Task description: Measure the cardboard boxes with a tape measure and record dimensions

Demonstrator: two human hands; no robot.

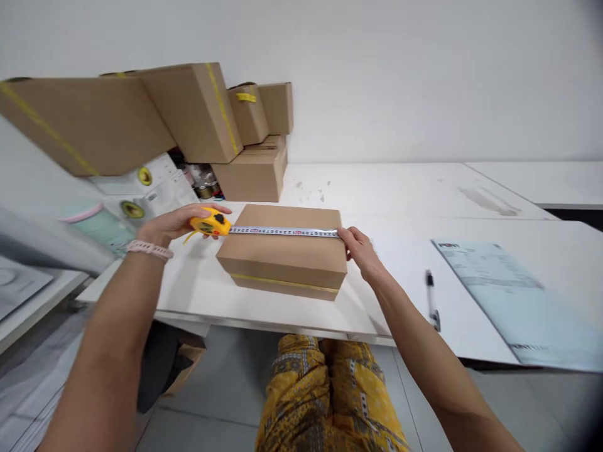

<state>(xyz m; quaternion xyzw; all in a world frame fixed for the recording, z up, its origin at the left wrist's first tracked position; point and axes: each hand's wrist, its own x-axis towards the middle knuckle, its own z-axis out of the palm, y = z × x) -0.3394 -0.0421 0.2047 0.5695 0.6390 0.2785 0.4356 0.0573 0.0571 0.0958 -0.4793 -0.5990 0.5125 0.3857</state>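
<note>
A closed cardboard box (282, 252) with a yellow strip along its near side sits on the white table in front of me. My left hand (181, 221) grips the yellow case of a tape measure (211, 222) just off the box's left edge. From the case, the silver blade (282, 231) runs straight across the box's top to the right edge. There my right hand (360, 250) pinches the blade's end against the box, its fingertips partly hidden behind the corner.
Several brown cartons (188, 113) are stacked at the back left, against the wall. To the right lie a black-capped pen (431, 298) and a pale blue printed folder (518, 301). The table's front edge (282, 326) runs just above my knees.
</note>
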